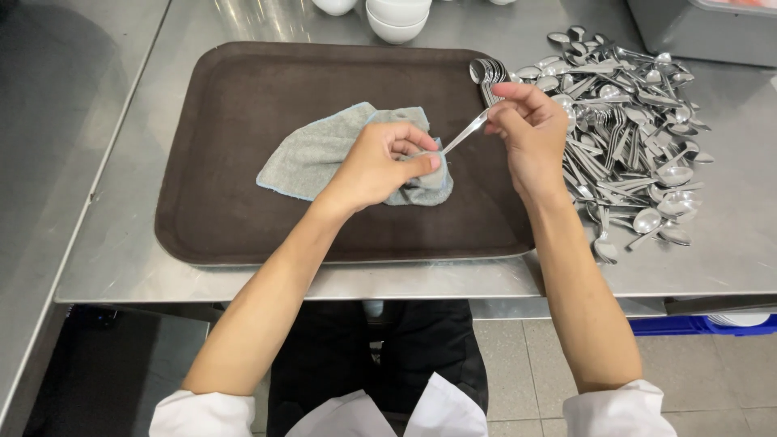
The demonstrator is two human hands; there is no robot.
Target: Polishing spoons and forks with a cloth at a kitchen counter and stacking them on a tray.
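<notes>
From above, the left hand (380, 162) squeezes a grey cloth (324, 154) around one end of a spoon (468, 132). The grip is tight on the cloth. The right hand (530, 129) pinches the other end of the spoon, up off the brown tray (235, 218). The cloth lies partly on the tray. A small stack of spoons (486, 73) sits at the tray's far right corner. A big heap of spoons (631, 137) lies on the shiny metal surface (728, 259), just right of the tray. White bowls (395, 18) stand behind the tray.
</notes>
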